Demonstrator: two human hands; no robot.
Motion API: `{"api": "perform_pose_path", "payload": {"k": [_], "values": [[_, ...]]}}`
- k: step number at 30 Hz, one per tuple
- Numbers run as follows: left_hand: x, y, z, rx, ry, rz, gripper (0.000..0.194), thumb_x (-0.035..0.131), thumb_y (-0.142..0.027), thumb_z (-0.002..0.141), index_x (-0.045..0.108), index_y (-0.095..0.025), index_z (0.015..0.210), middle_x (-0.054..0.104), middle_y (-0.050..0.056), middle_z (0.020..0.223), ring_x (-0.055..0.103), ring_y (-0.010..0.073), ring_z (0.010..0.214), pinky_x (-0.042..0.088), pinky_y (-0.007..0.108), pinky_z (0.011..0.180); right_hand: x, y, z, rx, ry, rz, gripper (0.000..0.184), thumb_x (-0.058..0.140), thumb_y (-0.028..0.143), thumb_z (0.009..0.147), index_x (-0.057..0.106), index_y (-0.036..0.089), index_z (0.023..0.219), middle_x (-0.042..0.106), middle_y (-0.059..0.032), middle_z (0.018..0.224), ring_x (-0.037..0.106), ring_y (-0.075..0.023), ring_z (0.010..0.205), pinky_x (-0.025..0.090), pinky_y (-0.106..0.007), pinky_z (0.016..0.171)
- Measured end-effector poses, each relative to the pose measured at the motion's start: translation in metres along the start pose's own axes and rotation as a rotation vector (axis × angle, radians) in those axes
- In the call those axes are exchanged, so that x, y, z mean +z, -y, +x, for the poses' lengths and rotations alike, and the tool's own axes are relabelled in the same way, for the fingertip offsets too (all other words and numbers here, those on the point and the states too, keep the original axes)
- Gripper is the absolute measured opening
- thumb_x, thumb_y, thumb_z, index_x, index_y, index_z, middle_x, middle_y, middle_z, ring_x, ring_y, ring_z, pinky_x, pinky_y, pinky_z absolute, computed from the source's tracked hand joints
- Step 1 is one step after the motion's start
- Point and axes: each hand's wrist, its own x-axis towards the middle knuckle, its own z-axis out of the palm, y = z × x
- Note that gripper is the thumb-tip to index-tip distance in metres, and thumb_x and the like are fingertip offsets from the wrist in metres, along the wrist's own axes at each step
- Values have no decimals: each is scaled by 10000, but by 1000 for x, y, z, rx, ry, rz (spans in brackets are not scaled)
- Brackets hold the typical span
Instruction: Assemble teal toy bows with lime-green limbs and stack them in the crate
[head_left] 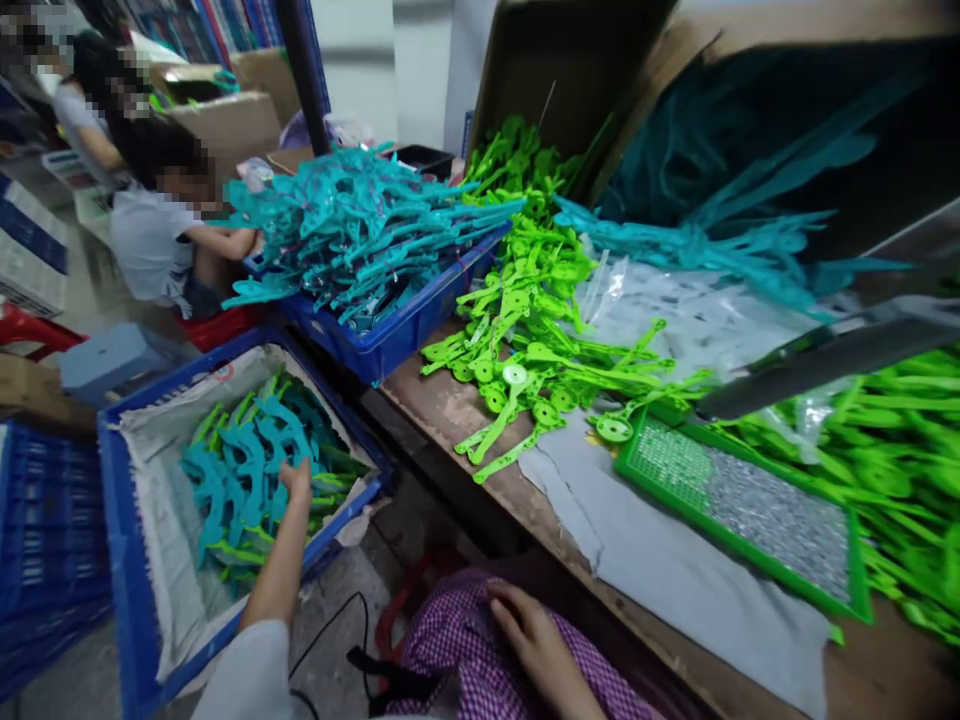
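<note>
My left hand (296, 480) reaches into a blue crate lined with white cloth. Its fingers are closed at the end of a curved teal plastic part (286, 425), the top one of a row of similar parts. Bright green pieces show beneath and beside the teal ones in the crate. My right hand (529, 635) rests on the purple checkered cloth (457, 640) over my lap, its fingers stretched out and holding nothing.
A blue bin (390, 350) heaped with teal parts stands beyond the crate (112, 520). Loose green parts (517, 300) cover the worktable, near a green tray (780, 510) of small shiny pieces. A grey bar (817, 360) juts in at right. Two people sit at far left.
</note>
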Motion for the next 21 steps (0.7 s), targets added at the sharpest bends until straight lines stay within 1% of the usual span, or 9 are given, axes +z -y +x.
{"api": "perform_pose_path", "payload": {"k": [3, 5, 7, 9, 12, 14, 16, 18, 21], "values": [[2, -44, 23, 85, -66, 33, 326, 620, -290, 867, 547, -187, 1167, 568, 55, 1179, 565, 188, 1110, 491, 345, 943, -14, 34, -23, -112, 94, -16, 378, 520, 510, 862, 721, 256, 1055, 718, -101, 1105, 666, -261, 1034, 505, -415, 945], [9, -87, 40, 184, -114, 60, 327, 623, -250, 839, 537, -173, 1145, 554, 51, 1175, 547, 179, 1135, 465, 334, 971, -21, 59, -25, -218, 210, -23, 323, 516, 452, 888, 704, 289, 1094, 709, -69, 1130, 646, -239, 1072, 481, -398, 976], [28, -141, 61, 528, -214, 183, 311, 599, -216, 818, 543, -79, 1092, 562, 86, 1107, 578, 196, 1069, 476, 377, 917, -26, 75, -18, -261, 175, -20, 333, 498, 444, 898, 710, 256, 1073, 722, -81, 1069, 660, -244, 1019, 495, -403, 943], [60, -198, 84, 803, -35, 339, 352, 503, -259, 875, 533, 28, 1076, 543, 83, 1066, 592, 228, 1084, 417, 474, 928, -31, 76, -13, -250, 33, -11, 352, 484, 449, 901, 716, 222, 1037, 723, -100, 1039, 663, -252, 998, 495, -411, 934], [123, -257, 111, 861, 301, 650, 569, 338, -405, 898, 502, 138, 939, 530, 61, 939, 520, 368, 1190, 254, 625, 918, -41, 64, -17, -229, -11, 38, 353, 475, 445, 907, 708, 214, 1035, 721, -98, 1053, 662, -242, 1009, 497, -391, 929], [162, -269, 123, 753, 364, 896, 649, 477, -516, 797, 486, 128, 870, 545, 141, 1056, 387, 480, 1271, 143, 707, 922, -48, 54, -26, -232, 7, 52, 346, 477, 439, 908, 709, 213, 1030, 726, -92, 1039, 668, -236, 992, 505, -378, 914], [188, -262, 130, 587, 417, 969, 599, 595, -481, 747, 471, 105, 758, 539, 234, 1117, 345, 535, 1275, 108, 748, 914, -57, 44, -35, -235, -25, 56, 348, 481, 443, 904, 712, 209, 1018, 728, -94, 1029, 670, -240, 986, 507, -377, 911], [198, -250, 134, 551, 399, 939, 497, 651, -367, 760, 459, 90, 727, 510, 280, 1181, 312, 523, 1305, 98, 750, 936, -65, 33, -43, -215, -81, 76, 358, 488, 460, 896, 716, 207, 1004, 729, -100, 1027, 672, -247, 988, 509, -379, 911], [193, -239, 135, 524, 339, 874, 309, 664, -144, 776, 471, 98, 767, 504, 257, 1214, 263, 486, 1344, 121, 744, 963, -75, 16, -51, -169, -104, 111, 387, 499, 501, 878, 721, 207, 998, 732, -104, 1035, 674, -259, 992, 512, -391, 913]]}}
